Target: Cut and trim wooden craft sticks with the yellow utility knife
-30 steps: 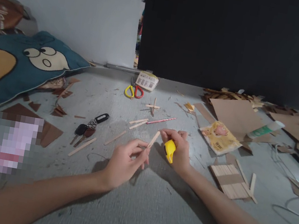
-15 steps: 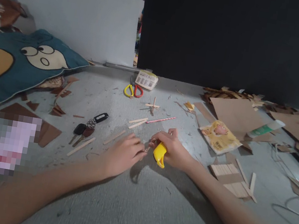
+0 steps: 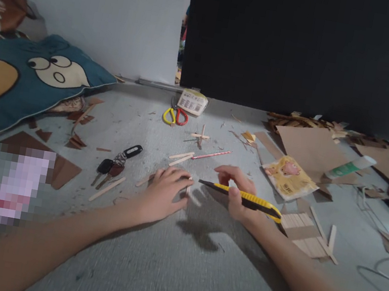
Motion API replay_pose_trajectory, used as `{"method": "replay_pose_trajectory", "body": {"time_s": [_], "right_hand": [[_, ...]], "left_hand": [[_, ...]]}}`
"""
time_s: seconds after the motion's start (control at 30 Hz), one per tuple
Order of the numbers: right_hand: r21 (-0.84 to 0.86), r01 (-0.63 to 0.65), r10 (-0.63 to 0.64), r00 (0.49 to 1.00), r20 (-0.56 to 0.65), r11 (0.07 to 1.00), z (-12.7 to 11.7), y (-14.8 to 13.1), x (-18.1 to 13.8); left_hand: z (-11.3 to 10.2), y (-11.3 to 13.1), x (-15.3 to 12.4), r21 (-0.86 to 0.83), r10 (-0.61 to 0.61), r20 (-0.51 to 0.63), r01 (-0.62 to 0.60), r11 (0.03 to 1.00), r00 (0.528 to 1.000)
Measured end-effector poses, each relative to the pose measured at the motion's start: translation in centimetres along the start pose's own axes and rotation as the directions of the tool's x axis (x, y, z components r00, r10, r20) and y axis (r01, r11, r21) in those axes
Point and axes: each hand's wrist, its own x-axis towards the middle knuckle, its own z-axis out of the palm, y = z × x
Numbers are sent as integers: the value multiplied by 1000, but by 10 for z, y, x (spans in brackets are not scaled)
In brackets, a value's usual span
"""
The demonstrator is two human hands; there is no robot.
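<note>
My left hand (image 3: 165, 191) lies palm down on the grey floor, fingers curled over a small wooden stick that is mostly hidden beneath them. My right hand (image 3: 237, 192) grips a yellow and black utility knife (image 3: 245, 198), held nearly level with its tip pointing left, close to my left fingertips. More wooden sticks (image 3: 180, 158) and a pink pencil (image 3: 210, 156) lie just beyond both hands.
Keys (image 3: 116, 164) lie to the left, scissors (image 3: 175, 116) and a small pack (image 3: 192, 101) at the back. A panel of glued sticks (image 3: 305, 233), a yellow packet (image 3: 288, 177), cardboard sheets (image 3: 310, 148) and a glue tube (image 3: 348, 167) sit right. A blue cushion (image 3: 13, 83) lies far left.
My left hand lowered the stick from mid-air down to the floor and now presses on it. My right hand turned the knife from end-on to level, tip pointing left at the stick.
</note>
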Motion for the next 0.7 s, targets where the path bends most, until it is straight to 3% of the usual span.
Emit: {"method": "replay_pose_trajectory", "body": {"time_s": [0.07,0.17,0.3,0.5,0.7], "right_hand": [[96,-145,138,987,79,985,-1,-2,-4],[161,-344,307,927,218,925,4,-6,-7],[258,-480,416,870,266,839,15,-11,-5],[176,-421,343,872,350,890,15,-20,-1],[97,-290,239,904,356,952,14,-13,-3]], "left_hand": [[0,-2,1,-8,-7,-7,7,1000,1000],[3,-6,1,-3,-6,-41,6,1000,999],[11,-7,-5,21,35,-106,-33,999,994],[14,-2,-8,84,38,-33,-35,996,999],[3,-2,0,-17,0,38,0,1000,999]]}}
